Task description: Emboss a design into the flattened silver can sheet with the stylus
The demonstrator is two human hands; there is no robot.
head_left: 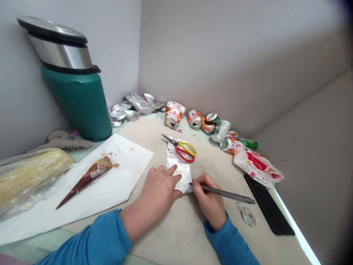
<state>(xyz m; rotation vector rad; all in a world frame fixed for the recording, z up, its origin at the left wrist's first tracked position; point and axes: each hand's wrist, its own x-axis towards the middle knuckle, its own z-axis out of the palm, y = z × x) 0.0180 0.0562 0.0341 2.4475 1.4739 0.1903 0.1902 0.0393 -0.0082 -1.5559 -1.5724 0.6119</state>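
On the counter (171, 235), 1 thin silver metal sheet (182, 169) runs lengthwise away from the body. The nearer left hand (156, 189) rests on its near end, fingers slightly spread, gripping nothing; the right hand (210, 200), just beside, pinches a slim dark-grey pen (228, 194), tip at its right edge.

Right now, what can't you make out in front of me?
In the head view:
Silver sheet: hidden where the left hand covers it.
Small marks on it: too small to read.
Clear plastic bag: cut off by the left edge.
Black phone: far end partly covered by the red-and-white wrapper.
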